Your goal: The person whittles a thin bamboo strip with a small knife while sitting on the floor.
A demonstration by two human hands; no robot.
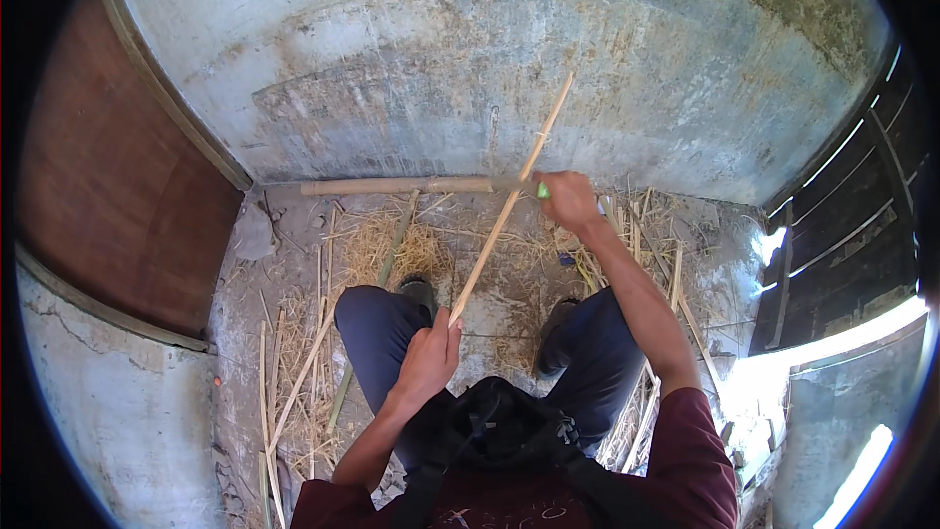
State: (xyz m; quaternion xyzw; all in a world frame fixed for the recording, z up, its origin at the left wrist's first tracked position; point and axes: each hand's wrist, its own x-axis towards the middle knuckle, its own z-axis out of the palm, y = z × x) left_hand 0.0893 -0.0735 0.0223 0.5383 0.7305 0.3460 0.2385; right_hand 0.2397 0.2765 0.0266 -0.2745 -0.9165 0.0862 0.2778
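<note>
While left fingers [452, 338] grip pale strip [495, 233] low, right fingers [562, 182] just beside.

Room between knees [364, 318]; strip [493, 235] slants across, wall [392, 108] beyond

pale lettering [504, 515] on maroon shirt [691, 453], faint, no whole word readable

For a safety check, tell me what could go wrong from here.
The knife might slip along the pale strip toward the left hand or left knee. The strip's far end sticks out past the blade and could wobble. Loose shavings near the dark footwear could make footing slippery.
</note>
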